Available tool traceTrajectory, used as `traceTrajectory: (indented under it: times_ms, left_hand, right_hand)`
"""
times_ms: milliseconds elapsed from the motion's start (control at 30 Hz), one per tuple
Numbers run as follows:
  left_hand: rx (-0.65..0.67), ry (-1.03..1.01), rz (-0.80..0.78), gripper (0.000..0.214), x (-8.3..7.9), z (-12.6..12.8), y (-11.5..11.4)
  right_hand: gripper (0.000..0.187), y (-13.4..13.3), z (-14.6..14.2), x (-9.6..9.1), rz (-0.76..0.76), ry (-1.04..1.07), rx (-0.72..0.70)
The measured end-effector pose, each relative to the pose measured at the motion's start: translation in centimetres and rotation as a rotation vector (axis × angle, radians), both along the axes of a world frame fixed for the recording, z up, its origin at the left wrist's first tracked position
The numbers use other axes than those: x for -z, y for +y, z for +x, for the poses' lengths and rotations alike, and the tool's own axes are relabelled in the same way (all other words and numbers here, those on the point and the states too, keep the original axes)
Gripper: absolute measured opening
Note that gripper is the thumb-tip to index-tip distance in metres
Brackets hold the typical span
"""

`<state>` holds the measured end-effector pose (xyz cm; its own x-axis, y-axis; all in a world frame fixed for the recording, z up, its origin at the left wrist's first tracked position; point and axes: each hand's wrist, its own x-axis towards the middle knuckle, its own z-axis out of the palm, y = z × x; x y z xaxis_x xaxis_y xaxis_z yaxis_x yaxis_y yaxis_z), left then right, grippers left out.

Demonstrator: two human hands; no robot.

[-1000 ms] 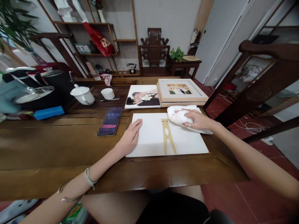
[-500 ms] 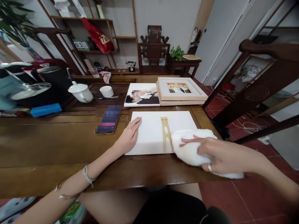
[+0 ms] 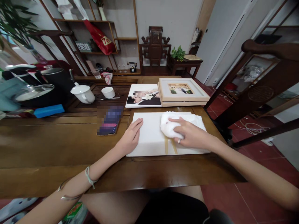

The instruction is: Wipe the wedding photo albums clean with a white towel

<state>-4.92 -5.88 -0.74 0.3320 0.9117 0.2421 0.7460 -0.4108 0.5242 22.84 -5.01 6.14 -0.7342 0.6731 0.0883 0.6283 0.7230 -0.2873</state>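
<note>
A flat white panel (image 3: 149,137) lies on the table before me, with a tan stand leg (image 3: 166,146) on its face. My left hand (image 3: 130,137) rests on the panel's left edge, fingers stretched out and holding nothing. Bunched under my right hand (image 3: 189,132) is a white cloth (image 3: 169,126), pressed against the panel. The cloth covers the upper part of the stand leg; only its two lower prongs show. My right fingers are closed over the cloth, and part of it spreads to the right behind the hand.
Beyond the panel lie a photo print (image 3: 146,96) and stacked picture frames (image 3: 184,91). A phone (image 3: 110,120) is left of my left hand. A white lidded cup (image 3: 83,93), a small white cup (image 3: 108,92) and a blue box (image 3: 49,110) stand farther left. A wooden chair (image 3: 261,74) is at right.
My right hand has moved the cloth left and away from me, from the panel's lower right corner onto the top of the stand leg. My left hand stays in place.
</note>
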Motion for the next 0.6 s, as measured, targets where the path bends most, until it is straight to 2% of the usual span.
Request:
traceTrajectory:
  times_ms: [133,233,333,467,600]
  left_hand:
    - [-0.004,0.0,0.004,0.049,-0.1,0.0,-0.1]
    - [-0.001,0.001,0.008,0.049,-0.1,0.0,-0.1]
    - [0.005,0.004,0.016,0.05,-0.1,0.0,-0.1]
    - [0.006,0.011,0.012,0.05,0.0,0.0,-0.1]
    - [0.006,0.013,0.006,0.05,-0.1,0.0,-0.1]
  right_hand:
    - [0.004,-4.6,0.3,-1.2,-0.065,-0.09,-0.081]
    - [0.003,-6.0,0.5,-1.8,-0.094,-0.118,-0.12]
    - [0.002,-4.8,0.4,-1.5,-0.055,-0.115,-0.086]
    - [0.008,-1.4,-0.2,-0.4,0.063,-0.122,-0.003]
    - [0.013,-0.2,-0.9,0.0,0.169,-0.178,-0.073]
